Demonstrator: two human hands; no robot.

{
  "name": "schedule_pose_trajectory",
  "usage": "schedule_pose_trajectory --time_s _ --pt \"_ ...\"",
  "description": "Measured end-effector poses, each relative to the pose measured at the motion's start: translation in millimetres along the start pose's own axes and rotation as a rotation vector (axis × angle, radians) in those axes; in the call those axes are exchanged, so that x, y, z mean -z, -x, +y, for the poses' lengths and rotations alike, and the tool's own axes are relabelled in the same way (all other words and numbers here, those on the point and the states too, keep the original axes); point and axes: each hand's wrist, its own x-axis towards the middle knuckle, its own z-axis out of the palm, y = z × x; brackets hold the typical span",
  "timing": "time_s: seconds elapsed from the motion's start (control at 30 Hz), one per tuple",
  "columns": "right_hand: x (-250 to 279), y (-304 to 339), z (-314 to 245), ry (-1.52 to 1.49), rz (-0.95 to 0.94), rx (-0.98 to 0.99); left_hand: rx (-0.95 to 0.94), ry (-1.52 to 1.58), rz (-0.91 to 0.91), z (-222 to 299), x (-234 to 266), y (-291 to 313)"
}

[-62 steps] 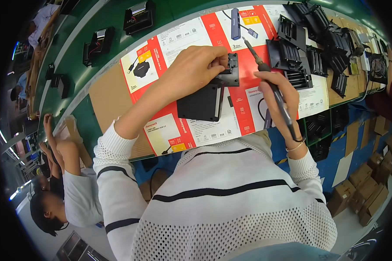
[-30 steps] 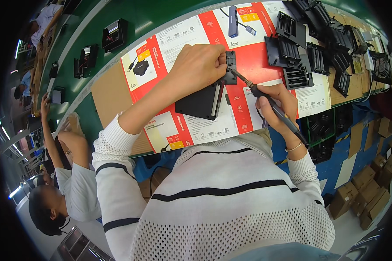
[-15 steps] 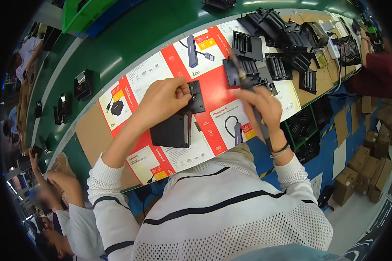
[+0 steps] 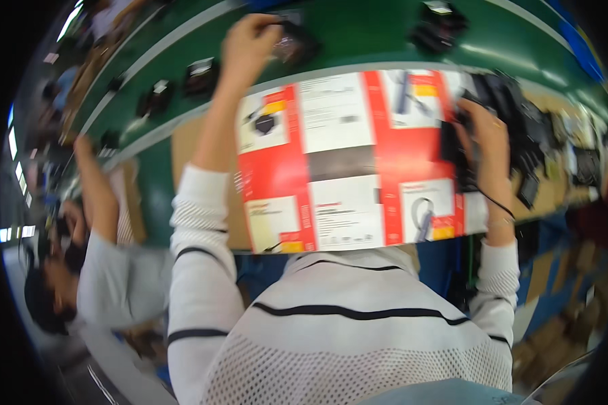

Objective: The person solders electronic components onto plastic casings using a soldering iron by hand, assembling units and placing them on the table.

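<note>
My left hand (image 4: 248, 48) is stretched out over the green surface beyond the table. Its fingertips are closed at the edge of a black plastic housing (image 4: 296, 42), which is blurred. My right hand (image 4: 488, 135) is at the left side of a heap of black plastic housings (image 4: 520, 128), its fingers bent around something dark. Motion blur hides whether this is the soldering iron or one of the housings. Under and between my hands lies a red and white printed sheet (image 4: 344, 209) with a grey-brown strip across its middle.
Several more black housings stand on the green surface (image 4: 358, 40), one of them a black housing (image 4: 439, 27) at the far side. Brown cardboard (image 4: 186, 148) lies left of the sheet. A co-worker in a grey shirt (image 4: 125, 290) is at the left, with cartons (image 4: 554, 344) low at the right.
My left hand has carried the black housing from the sheet out to the green surface. My right hand has moved to the heap; the soldering iron no longer shows clearly. The view has shifted.
</note>
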Motion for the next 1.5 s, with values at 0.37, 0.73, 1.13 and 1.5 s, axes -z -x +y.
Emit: schedule_pose_trajectory --time_s 0.37,0.73,1.13,1.5 --pt "34 -16 -46 -0.314 0.411 -0.187 0.401 -1.014 0.084 -145 89 61" --pt "-36 11 -105 -0.801 -0.155 -0.316 0.327 -0.739 -0.446 68 34 122" --pt "-48 13 -101 -0.331 0.103 -0.044 -0.02 0.152 -0.412 80 23 136" --pt "-66 -3 -119 -0.459 0.016 0.011 -0.18 -0.128 -0.567 87 -28 135"
